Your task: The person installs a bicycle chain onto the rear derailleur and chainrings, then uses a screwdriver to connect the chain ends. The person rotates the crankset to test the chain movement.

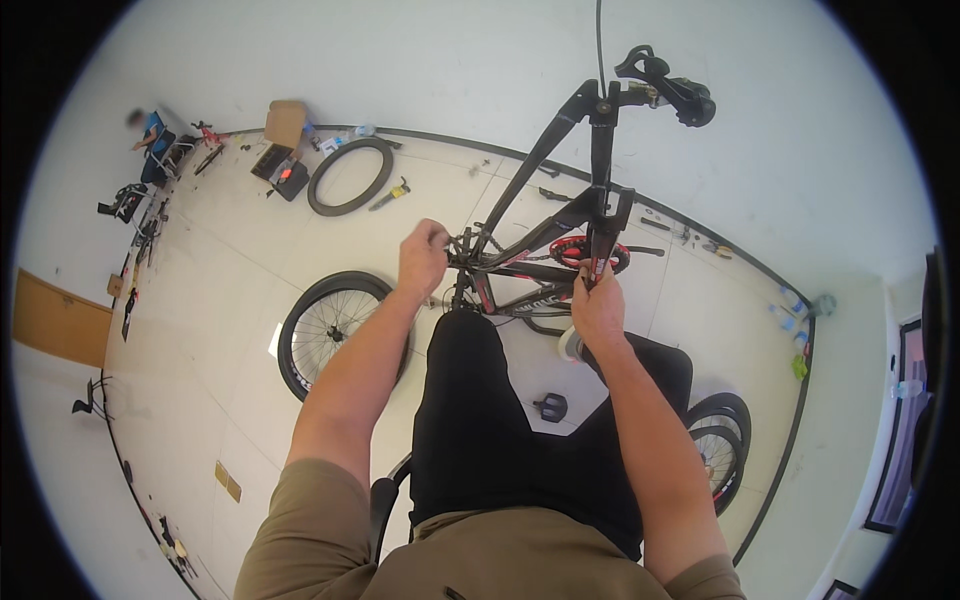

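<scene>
A black bicycle frame (600,160) stands tilted before me, with its handlebar end (680,95) toward the far right. My right hand (600,305) is wrapped round a frame tube beside the red and black chainring (572,251). At the frame's wheel-less end my left hand (424,256) has its fingers curled together next to the dropout and chain area (470,248). Whatever lies between those fingers is too small to make out. A spoked wheel (288,335) rests on the floor below my left forearm. Between my legs a black pedal (551,406) lies loose.
More wheels (735,420) stand by my right leg. Farther off are a loose tyre (316,190), a yellow tool (392,194), and an opened cardboard box (286,122). Plastic bottles (785,315) and small parts line the wall. Another person (156,145) sits at the far left.
</scene>
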`<state>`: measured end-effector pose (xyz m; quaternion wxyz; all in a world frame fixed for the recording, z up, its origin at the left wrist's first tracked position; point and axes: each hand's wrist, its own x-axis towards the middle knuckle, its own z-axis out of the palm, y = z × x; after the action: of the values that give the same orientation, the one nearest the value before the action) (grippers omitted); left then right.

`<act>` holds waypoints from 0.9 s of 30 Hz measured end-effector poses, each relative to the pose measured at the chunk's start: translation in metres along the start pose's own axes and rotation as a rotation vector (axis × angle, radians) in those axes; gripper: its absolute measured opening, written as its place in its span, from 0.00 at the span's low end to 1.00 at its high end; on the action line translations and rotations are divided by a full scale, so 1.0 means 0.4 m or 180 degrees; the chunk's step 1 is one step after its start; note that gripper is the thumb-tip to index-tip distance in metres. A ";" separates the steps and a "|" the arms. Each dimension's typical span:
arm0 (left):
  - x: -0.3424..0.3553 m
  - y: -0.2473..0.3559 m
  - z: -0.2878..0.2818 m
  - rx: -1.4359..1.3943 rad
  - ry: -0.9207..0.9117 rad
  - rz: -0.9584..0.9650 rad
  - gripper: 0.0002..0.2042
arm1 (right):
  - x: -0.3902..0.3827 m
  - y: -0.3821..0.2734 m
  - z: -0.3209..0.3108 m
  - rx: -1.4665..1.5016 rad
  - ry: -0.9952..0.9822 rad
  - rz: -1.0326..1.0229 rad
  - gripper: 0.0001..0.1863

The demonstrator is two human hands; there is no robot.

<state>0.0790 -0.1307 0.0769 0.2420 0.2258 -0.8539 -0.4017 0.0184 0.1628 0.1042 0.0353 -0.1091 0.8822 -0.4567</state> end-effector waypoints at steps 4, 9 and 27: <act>0.072 0.034 -0.089 -0.0322 0.0639 0.0034 0.03 | 0.007 -0.002 0.005 0.0057 0.0034 -0.0049 0.11; 0.125 0.127 -0.238 -0.1282 0.1136 0.0098 0.05 | 0.003 0.010 -0.001 -0.0021 0.0131 -0.0129 0.10; -0.080 -0.362 -0.108 -0.0855 0.1064 -0.2269 0.20 | -0.010 -0.031 0.009 0.0174 0.0079 -0.0034 0.12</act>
<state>0.1572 -0.2203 -0.0216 0.2503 0.5359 -0.6112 -0.5259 0.0247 0.1539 0.1120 0.0249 -0.1071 0.8692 -0.4821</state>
